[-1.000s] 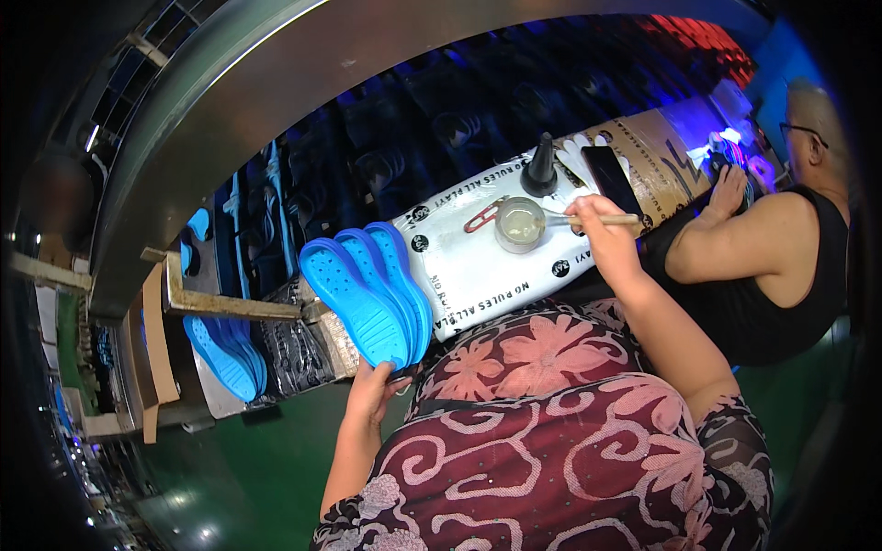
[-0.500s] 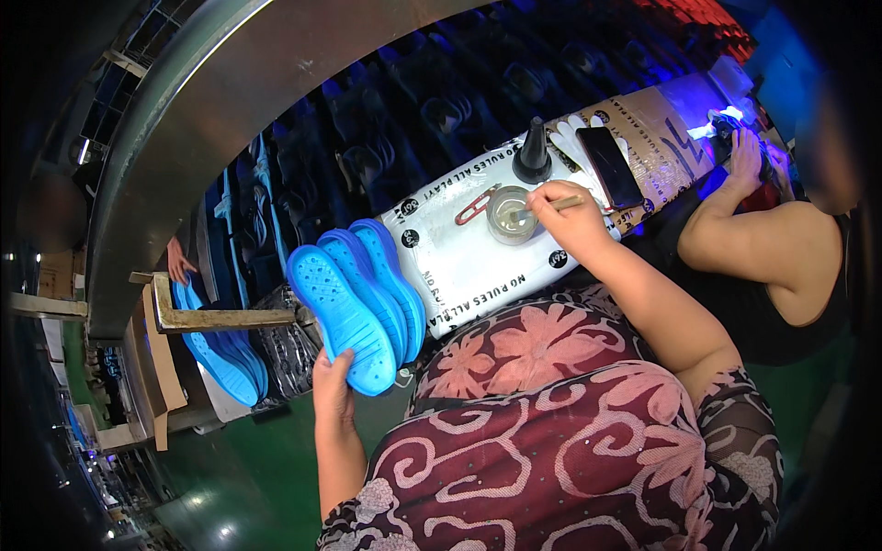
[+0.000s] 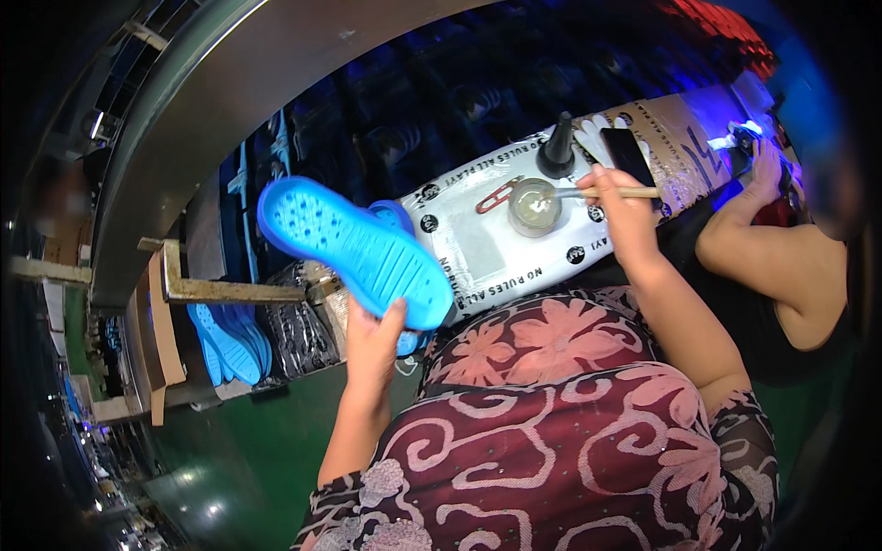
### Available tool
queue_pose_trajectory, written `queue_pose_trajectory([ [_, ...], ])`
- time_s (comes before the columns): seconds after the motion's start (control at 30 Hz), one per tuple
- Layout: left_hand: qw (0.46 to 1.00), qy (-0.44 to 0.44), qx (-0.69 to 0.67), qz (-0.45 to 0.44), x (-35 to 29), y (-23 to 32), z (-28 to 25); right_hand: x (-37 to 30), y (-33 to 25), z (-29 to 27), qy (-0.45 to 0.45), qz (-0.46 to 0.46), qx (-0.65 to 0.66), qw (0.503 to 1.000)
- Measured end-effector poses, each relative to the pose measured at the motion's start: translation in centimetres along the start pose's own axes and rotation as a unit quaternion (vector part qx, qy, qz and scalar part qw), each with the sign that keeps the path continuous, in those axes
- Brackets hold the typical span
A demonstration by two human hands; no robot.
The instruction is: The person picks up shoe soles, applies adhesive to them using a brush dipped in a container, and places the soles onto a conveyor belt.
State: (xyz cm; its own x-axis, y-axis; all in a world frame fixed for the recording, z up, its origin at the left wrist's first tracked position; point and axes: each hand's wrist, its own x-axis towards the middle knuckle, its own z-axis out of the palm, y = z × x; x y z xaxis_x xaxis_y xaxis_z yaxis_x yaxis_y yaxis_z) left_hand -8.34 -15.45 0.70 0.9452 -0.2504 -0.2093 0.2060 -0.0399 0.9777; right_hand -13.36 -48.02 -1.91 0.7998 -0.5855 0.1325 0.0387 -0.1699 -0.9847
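Observation:
My left hand (image 3: 370, 344) grips a blue shoe sole (image 3: 354, 248) by its near end, thumb on the upper face. The sole is tilted, its far end pointing up and left. Under it, other blue soles (image 3: 393, 213) lie partly hidden at the left end of the white-wrapped work surface (image 3: 469, 262). Closed round the wooden handle of a brush (image 3: 616, 193) is my right hand (image 3: 625, 211). The brush's tip rests at the rim of a clear jar (image 3: 535, 209) holding a cloudy liquid.
A red-handled tool (image 3: 497, 196) and a dark cone-shaped bottle (image 3: 557, 151) stand near the jar. Behind them lie a phone (image 3: 627, 156) and white gloves (image 3: 595, 131). More blue soles (image 3: 230, 344) are stacked at left, beside a metal frame (image 3: 234, 291). A co-worker (image 3: 767, 239) sits at right.
My left hand has lifted the top sole off the pile and moved it right. The brush has been raised from inside the jar towards its rim. A co-worker's hand at left has gone from view.

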Motion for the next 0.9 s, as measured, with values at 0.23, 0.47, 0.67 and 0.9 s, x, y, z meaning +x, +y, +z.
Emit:
queue_pose_trajectory([
  [0.23, 0.987, 0.028, 0.052, 0.149, 1.7, 1.7, 3.7, -2.5, -5.2, 1.0, -0.085, -0.011, 0.087, 0.993],
  [0.47, 0.968, 0.027, 0.087, 0.235, 1.7, 2.0, 4.9, -3.7, -8.5, 3.6, -0.187, -0.314, -0.092, 0.926],
  [0.67, 0.945, 0.037, 0.133, 0.297, 1.7, 1.2, 4.9, -3.6, -8.0, 4.7, -0.198, -0.330, -0.115, 0.916],
  [0.9, 0.928, 0.030, 0.140, 0.344, 1.7, 1.0, 4.8, -3.6, -8.0, 4.4, -0.178, -0.315, -0.137, 0.922],
])
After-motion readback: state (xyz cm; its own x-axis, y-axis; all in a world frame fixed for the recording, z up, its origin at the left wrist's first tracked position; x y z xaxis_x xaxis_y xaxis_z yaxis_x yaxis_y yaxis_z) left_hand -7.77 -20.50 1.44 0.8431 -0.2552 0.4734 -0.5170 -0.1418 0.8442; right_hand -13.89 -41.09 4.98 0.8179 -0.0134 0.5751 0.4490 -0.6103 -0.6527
